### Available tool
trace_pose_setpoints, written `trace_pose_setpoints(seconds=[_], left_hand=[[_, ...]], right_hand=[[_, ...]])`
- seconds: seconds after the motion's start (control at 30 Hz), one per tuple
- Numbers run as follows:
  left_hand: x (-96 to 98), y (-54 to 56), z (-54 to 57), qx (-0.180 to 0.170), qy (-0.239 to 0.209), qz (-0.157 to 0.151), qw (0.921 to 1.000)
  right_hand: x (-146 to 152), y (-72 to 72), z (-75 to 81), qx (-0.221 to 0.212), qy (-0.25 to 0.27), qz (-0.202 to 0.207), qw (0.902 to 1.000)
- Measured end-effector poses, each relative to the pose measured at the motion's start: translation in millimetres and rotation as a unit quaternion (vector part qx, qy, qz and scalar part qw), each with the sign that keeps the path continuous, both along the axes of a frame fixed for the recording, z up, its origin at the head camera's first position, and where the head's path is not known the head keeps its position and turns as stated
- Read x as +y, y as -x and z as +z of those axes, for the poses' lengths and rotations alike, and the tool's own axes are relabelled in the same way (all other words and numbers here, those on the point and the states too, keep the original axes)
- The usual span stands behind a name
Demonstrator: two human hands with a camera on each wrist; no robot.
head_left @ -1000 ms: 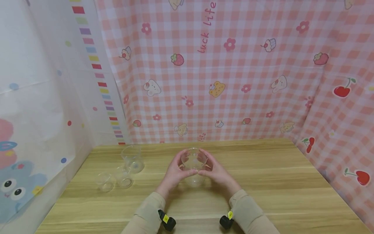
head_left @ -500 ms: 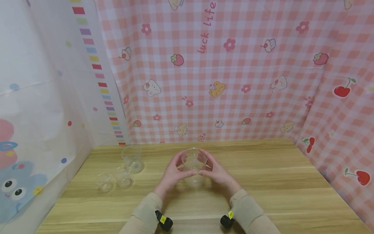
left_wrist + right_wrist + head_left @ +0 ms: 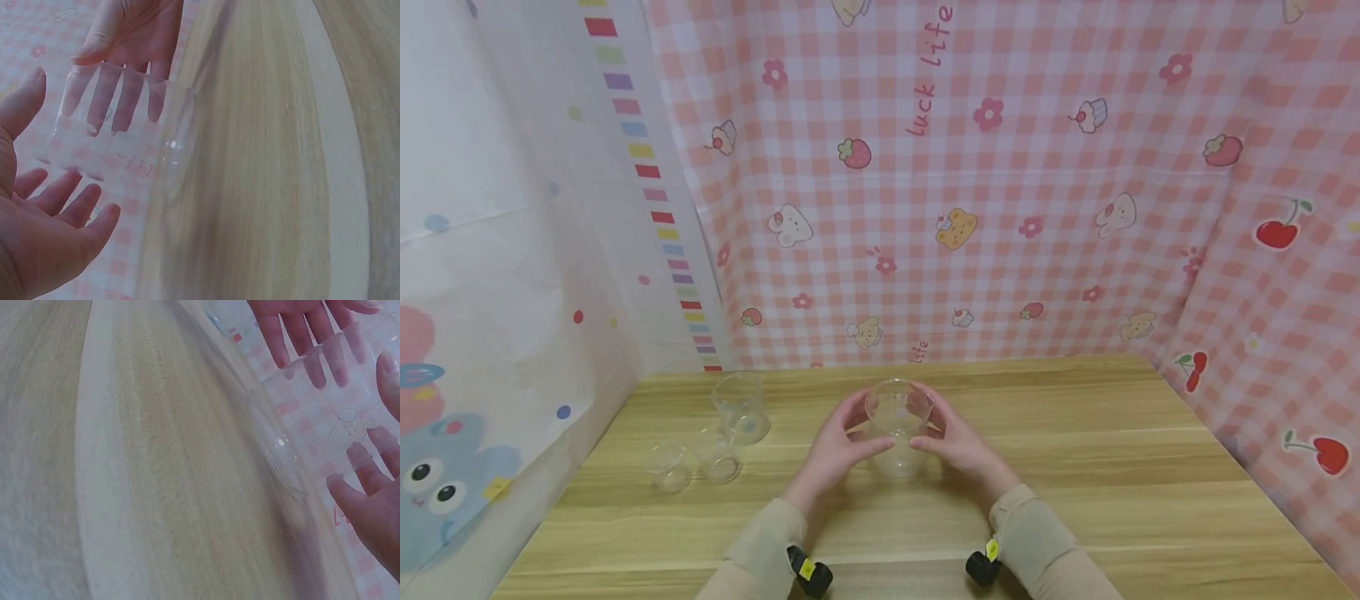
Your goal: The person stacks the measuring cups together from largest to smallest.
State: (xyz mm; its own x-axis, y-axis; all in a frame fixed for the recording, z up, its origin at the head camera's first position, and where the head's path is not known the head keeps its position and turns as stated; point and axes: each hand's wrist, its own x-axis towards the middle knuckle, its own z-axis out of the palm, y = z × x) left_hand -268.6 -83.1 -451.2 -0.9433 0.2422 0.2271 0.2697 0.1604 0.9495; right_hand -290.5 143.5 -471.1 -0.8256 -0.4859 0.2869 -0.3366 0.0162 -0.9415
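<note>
A tall clear plastic cup [image 3: 898, 425] stands upright on the wooden table, mouth up, between both hands. My right hand [image 3: 958, 433] curves around its right side, thumb at the front wall and fingers behind. On the left, my left hand [image 3: 842, 437] is loosely cupped; its fingers are relaxed and spread. In the left wrist view the left thumb [image 3: 28, 103] stands off from the cup, with the fingertips close by its wall. Right fingers [image 3: 128, 100] show through the clear plastic there. The right wrist view has the right fingertips [image 3: 353, 456] at the cup's side.
Several more clear cups stand at the table's left: a larger cup [image 3: 741, 408] at the back, a smaller cup [image 3: 721, 458] in front, and another small cup [image 3: 670, 468] further left. A pink checked curtain [image 3: 955, 275] hangs behind the wooden table [image 3: 1075, 467].
My left hand has eased slightly left and its thumb has drawn back from the middle of the cup's front. The right hand and the cup have barely moved.
</note>
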Motion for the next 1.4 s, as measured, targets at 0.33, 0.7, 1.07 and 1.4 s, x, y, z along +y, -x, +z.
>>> trace_pose_setpoints(seconds=[0.33, 0.7, 1.07, 1.4], left_hand=[[-9.2, -6.7, 1.9, 0.007, 0.035, 0.014, 0.9992], [-15.7, -7.7, 5.8, 0.024, 0.081, 0.030, 0.9960], [-23.3, -8.8, 9.7, 0.041, 0.139, 0.045, 0.9884], [-34.0, -9.8, 12.3, 0.053, 0.176, 0.052, 0.9816]], right_hand=[[-0.6, -0.5, -0.6, 0.000, -0.002, 0.000, 1.0000], [-0.2, -0.6, -0.1, -0.002, -0.009, -0.001, 1.0000], [0.3, -0.6, -0.6, -0.006, -0.004, -0.001, 1.0000], [0.6, 0.6, -1.7, -0.002, -0.014, -0.001, 0.9999]])
